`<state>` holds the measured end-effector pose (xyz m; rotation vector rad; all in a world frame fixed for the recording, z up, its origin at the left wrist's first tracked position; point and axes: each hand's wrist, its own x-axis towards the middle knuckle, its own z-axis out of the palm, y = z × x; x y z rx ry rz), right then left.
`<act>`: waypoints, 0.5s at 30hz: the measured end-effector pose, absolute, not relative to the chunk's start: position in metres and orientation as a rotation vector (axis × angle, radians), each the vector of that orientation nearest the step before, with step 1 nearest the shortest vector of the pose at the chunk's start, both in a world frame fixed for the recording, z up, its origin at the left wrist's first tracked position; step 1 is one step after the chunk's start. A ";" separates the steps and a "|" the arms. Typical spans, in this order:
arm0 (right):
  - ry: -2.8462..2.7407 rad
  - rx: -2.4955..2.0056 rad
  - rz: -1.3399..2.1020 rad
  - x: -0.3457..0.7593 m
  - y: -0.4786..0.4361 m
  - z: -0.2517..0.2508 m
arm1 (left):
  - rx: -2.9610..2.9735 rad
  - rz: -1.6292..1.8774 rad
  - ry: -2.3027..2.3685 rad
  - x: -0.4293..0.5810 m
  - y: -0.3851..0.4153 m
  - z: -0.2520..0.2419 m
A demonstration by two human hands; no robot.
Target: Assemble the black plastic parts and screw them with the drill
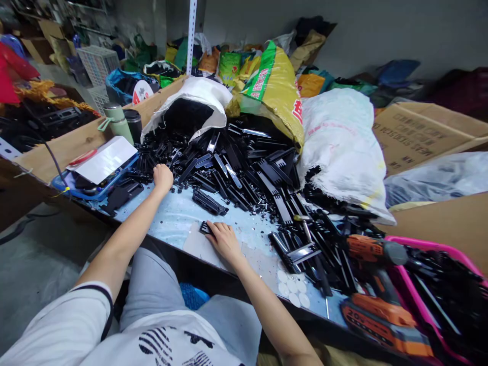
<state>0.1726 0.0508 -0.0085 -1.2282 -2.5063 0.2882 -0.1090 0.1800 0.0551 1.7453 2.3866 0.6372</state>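
Note:
My left hand (163, 179) reaches to the near edge of a heap of small black parts (152, 152). Its fingers are curled together, and whatever they pinch is hidden. On the near side of the blue work surface (168, 213), my right hand (225, 241) grips a short black slotted piece (206, 228) over a grey patch. A bundle of black strips (209, 202) lies between and beyond the two hands. Farther right, long black and metal strips (244, 173) are spread in a loose heap.
An orange cordless drill (381, 300) and a hammer (305, 226) are at the right, by a pink basket (450, 245). Open sacks (335, 147) line the back. At the left stand a blue tray (99, 192), a green bottle (118, 122) and a black cup (133, 124).

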 end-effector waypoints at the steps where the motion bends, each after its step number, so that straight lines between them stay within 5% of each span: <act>1: -2.449 -1.220 0.356 0.172 0.055 -0.010 | 1.806 0.629 2.357 -0.099 0.162 0.051; 5: -2.072 -1.263 0.674 0.183 0.068 -0.018 | 2.327 0.431 1.729 -0.048 0.072 0.015; 8: -1.892 -1.316 0.857 0.191 0.066 -0.022 | 2.366 0.341 1.669 -0.016 0.029 -0.006; 15: -1.363 -1.193 1.486 0.182 0.044 -0.009 | 2.049 0.934 1.400 0.020 0.028 0.007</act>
